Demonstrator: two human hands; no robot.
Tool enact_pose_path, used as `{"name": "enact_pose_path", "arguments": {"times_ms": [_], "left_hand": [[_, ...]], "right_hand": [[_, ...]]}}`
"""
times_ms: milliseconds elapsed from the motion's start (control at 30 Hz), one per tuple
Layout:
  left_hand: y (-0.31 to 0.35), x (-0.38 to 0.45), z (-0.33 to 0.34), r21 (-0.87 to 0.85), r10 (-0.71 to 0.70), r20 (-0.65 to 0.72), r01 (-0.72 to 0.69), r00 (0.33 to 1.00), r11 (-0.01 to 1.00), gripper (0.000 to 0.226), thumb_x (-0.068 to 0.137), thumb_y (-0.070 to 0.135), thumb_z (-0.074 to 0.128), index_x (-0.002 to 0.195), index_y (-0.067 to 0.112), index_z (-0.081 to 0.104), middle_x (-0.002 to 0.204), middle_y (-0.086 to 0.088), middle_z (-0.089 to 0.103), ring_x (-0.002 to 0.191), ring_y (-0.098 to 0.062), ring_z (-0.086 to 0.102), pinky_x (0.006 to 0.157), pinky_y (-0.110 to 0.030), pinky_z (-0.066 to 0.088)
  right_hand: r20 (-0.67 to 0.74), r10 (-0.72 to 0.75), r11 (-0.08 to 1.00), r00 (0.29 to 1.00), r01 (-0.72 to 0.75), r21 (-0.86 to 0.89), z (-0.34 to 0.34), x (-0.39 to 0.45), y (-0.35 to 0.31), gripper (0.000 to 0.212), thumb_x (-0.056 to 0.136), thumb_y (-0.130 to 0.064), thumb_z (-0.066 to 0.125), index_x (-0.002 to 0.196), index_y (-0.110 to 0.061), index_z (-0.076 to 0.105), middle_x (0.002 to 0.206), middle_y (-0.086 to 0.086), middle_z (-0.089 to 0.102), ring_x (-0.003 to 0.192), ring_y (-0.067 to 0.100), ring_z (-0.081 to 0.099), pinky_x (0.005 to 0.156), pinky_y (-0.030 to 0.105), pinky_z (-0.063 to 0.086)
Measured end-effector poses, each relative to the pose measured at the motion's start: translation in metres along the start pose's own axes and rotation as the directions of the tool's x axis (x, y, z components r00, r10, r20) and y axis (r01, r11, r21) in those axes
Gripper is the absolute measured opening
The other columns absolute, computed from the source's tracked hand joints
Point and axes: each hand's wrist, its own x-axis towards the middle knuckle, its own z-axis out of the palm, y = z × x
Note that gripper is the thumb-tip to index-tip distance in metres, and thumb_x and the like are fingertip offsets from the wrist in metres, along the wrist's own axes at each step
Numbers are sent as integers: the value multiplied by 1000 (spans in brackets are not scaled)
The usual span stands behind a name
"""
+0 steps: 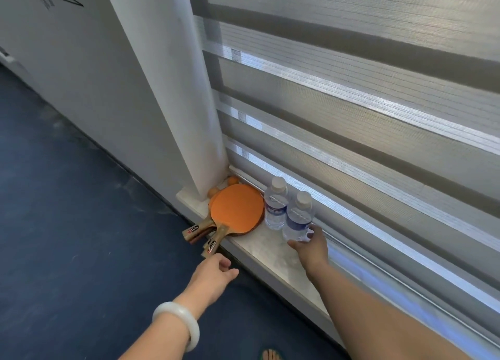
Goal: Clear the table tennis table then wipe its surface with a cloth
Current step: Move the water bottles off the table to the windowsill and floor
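Two orange-faced table tennis paddles [236,208] lie stacked on a white window sill [270,254], handles sticking out over its edge. Orange balls [233,181] sit behind them in the corner. Two clear water bottles stand on the sill to the right: the far bottle [275,207] stands free, and the near bottle [297,219] has my right hand [311,247] gripping its base. My left hand [213,274] hovers just below the paddle handles with fingers loosely curled, holding nothing. Neither the table tennis table nor a cloth is in view.
A white pillar [167,89] rises at the sill's left end. Striped window blinds [365,102] hang right behind the sill. Blue floor [67,211] spreads to the left and below. A foot [272,355] shows at the bottom edge.
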Motion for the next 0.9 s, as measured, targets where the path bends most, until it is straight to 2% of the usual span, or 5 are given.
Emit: {"name": "enact_pose_path", "arguments": {"times_ms": [200,467,633,800,900], "left_hand": [[3,-7,0,-14,17,-15,-17,1000,1000,24,91,33,64,111,22,57,108,7,59,95,-14,59,80,-26,49],[-2,-25,-23,-64,56,-72,-61,996,996,25,92,31,64,114,21,57,109,7,57,97,-11,56,79,-24,44],[-32,-47,-76,-35,71,-179,-78,981,996,24,92,32,63,112,19,58,110,4,57,98,-14,56,77,-25,46],[-90,-83,-167,-85,14,-331,-44,943,995,28,93,32,62,116,17,57,115,2,56,101,-16,58,79,-25,47],[-129,-114,-234,-131,-23,-440,-39,898,991,28,93,33,62,116,18,56,116,2,55,101,-15,57,82,-25,45]], "right_hand": [[15,33,999,999,-33,7,-6,-12,-1,72,81,-7,76,141,-14,37,132,10,48,103,25,58,89,39,47],[65,72,980,995,-59,-190,7,-60,-7,48,84,-14,74,125,-6,52,118,10,57,106,27,57,92,39,48],[219,-190,902,957,258,-345,43,-106,-57,21,85,-15,72,102,-9,61,97,2,61,94,21,60,80,31,46],[482,-390,726,784,584,-363,111,-174,-139,18,91,-18,66,103,-5,61,86,0,63,69,4,59,54,13,38],[598,-443,603,668,716,-352,173,-217,-191,29,91,-28,66,110,-7,63,107,7,68,91,17,63,73,17,42]]}}
